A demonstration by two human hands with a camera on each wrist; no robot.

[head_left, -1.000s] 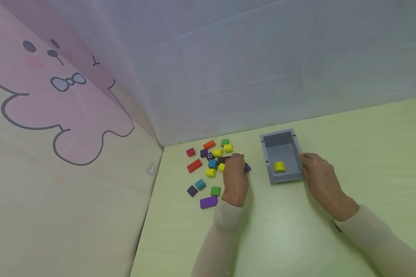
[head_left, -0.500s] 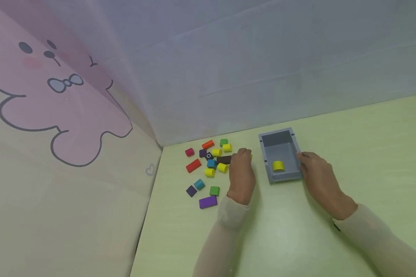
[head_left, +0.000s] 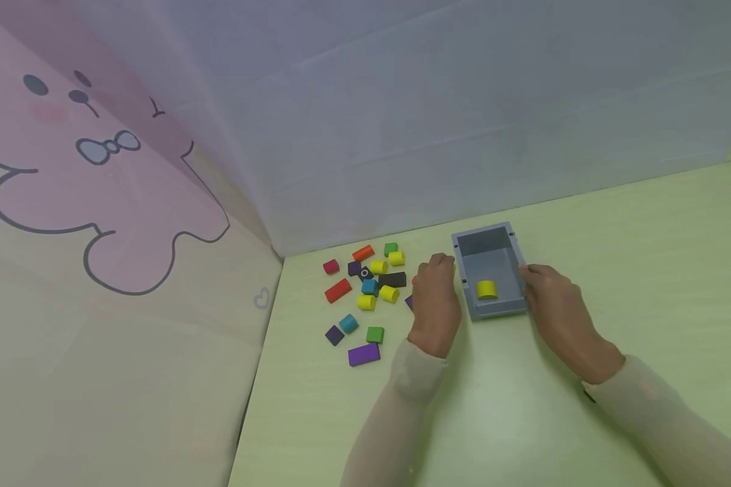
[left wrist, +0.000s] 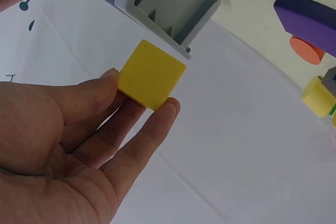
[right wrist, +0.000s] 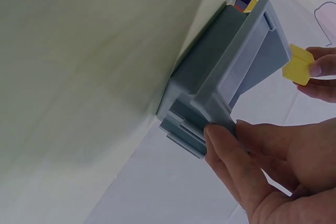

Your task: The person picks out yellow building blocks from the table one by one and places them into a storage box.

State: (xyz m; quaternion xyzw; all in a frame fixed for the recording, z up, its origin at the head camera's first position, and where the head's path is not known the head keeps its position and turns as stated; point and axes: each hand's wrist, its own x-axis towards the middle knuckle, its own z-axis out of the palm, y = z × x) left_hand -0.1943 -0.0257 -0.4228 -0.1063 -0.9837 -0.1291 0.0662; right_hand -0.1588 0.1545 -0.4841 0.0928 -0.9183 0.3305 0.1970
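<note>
My left hand [head_left: 436, 304] pinches a yellow block [left wrist: 151, 74] between thumb and fingertips, just left of a grey plastic box [head_left: 486, 313]. In the left wrist view the block shows a flat square face close to the box's edge; in the head view my hand hides most of it. My right hand [head_left: 562, 316] grips the box's right wall, thumb and fingers on the rim in the right wrist view. One yellow half-round block [head_left: 486, 290] lies inside the box near its front. A dark purple block [head_left: 409, 302] shows partly from behind my left hand.
Left of the box lie scattered blocks, among them a red one [head_left: 338, 291], a black one [head_left: 392, 280], a purple one [head_left: 364, 355], a green one [head_left: 375, 335] and several yellow ones. A pale cloth wall [head_left: 402, 169] rises behind the table [head_left: 493, 406].
My left hand has moved right with the yellow block, from the scattered blocks to beside the box, uncovering a black block and part of a purple one. The right hand keeps its hold.
</note>
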